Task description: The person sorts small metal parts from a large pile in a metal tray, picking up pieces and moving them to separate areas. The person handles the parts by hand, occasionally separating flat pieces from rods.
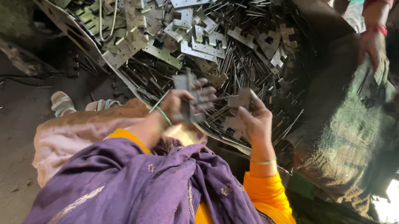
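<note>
My left hand (184,104) grips a small stack of flat grey metal plates (190,94), held upright above my lap. My right hand (250,119) holds one notched metal plate (240,99) between thumb and fingers, just right of the stack. Both hands hover over the near edge of a big heap of stamped metal plates and thin rods (204,38). A purple scarf (144,187) and orange sleeves cover my arms.
Another person's hand (374,42) with a red bangle holds metal pieces over a dark green sack (346,130) at the right. My sandalled foot (61,102) rests on the dirt floor at left. Long metal strips lie along the heap's left edge.
</note>
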